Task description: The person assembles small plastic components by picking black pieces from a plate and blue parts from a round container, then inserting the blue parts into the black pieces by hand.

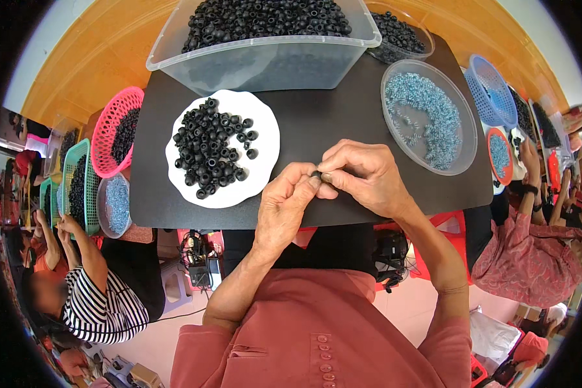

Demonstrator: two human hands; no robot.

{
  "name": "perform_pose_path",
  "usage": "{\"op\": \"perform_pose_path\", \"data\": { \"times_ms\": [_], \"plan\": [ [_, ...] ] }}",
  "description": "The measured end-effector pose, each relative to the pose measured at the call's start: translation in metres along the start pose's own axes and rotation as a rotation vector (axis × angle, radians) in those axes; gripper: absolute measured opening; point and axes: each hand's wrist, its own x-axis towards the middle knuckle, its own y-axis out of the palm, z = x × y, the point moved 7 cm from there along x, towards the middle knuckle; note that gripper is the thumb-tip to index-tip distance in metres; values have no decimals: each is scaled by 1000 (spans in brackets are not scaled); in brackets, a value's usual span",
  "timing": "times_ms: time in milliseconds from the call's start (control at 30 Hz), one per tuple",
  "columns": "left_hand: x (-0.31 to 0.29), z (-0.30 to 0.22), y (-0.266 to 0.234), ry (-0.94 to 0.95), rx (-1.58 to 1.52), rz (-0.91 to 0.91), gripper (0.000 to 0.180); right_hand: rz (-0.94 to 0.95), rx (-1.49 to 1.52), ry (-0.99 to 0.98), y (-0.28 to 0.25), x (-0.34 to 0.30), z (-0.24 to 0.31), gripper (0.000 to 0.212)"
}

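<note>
The person is holding a small black piece up where the tips of both hands are meeting, just above the near part of a dark table. The left hand is curling in, with its thumb and first finger pressed close and pinching the piece from the left side. The right hand is pinching too, with its thumb and pointing finger coming together on the right side of the piece and its other fingers bending loosely. The fingertips are hiding most of the piece, so it is hard to be sure if anything else is sitting in the pinch with it.

Just beside the left hand, to its left and a bit ahead, a white plate is holding a heap of round black pieces. Farther ahead of both hands, a big clear tub is holding many more. To the right of the right hand and a bit ahead, a round clear dish is holding tiny blue pieces.

It looks like the hands are working on this one piece, not picking from the heap. The next move seems to be calling for a light, steady pinch and small, careful finger turns
</note>
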Motion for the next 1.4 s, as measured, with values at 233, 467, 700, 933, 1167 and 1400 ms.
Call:
{"op": "perform_pose_path", "data": {
  "times_ms": [233,467,700,933,1167,1400],
  "plan": [
    [1,-3,1,8,-67,2,18,-94,14,-76,1,-2,-2,14],
    [2,-2,0,-13,-195,-28,20,-106,-9,-101,4,-1,1,23],
    [4,4,7,-44,-391,33,20,-114,-90,-138,2,-2,7,29],
    [6,3,10,-62,-431,46,22,-104,-189,-158,-1,-3,12,30],
    [8,7,10,-61,-388,51,23,-160,-263,-196,-5,-5,10,24],
    [9,8,8,-60,-400,33,20,-196,-245,-192,-6,-4,9,17]
  ]
}}
